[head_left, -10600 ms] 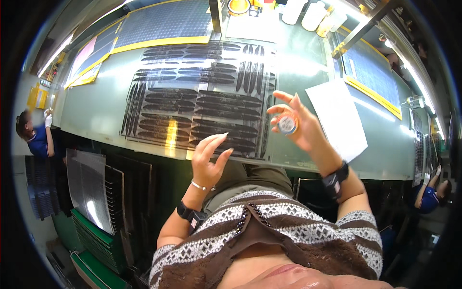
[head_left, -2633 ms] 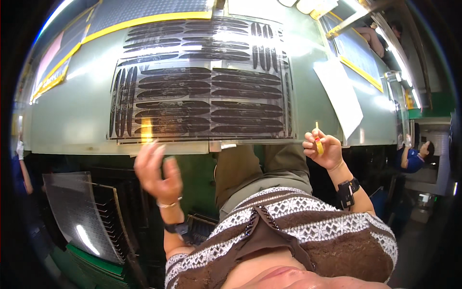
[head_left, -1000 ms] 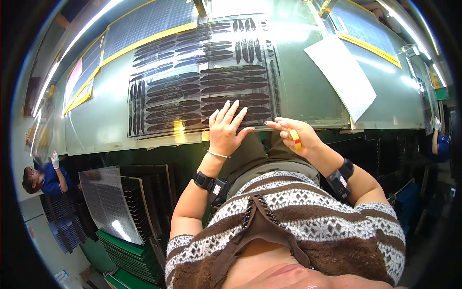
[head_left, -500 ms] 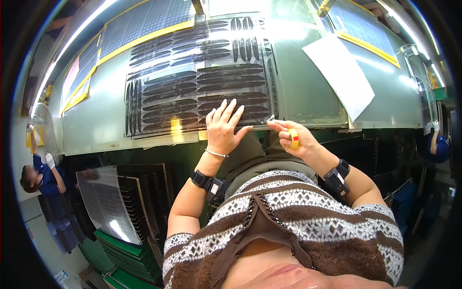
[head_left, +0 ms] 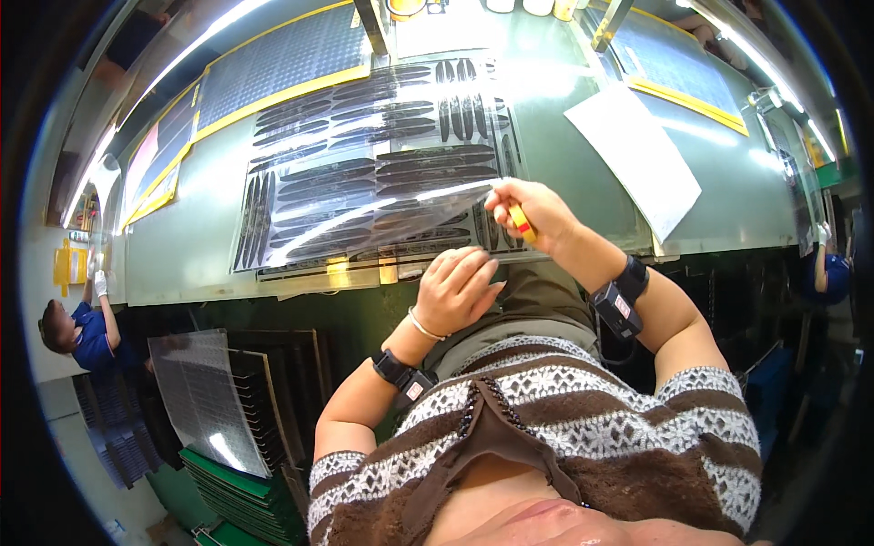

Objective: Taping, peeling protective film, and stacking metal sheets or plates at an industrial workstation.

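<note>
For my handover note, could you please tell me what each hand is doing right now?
Left hand: open, loosely curled, nothing visibly held.
Right hand: closed, holding a raised clear sheet and a yellow roll.

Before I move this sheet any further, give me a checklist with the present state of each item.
1. Right hand gripping the clear sheet near its corner: ok.
2. Yellow tape roll kept in the right hand: ok.
3. Clear sheet lying flat: not ok; its near right part is raised and bowed.
4. Left hand touching the sheet: cannot tell.
5. White paper apart from the sheet: ok, to its right.
</note>
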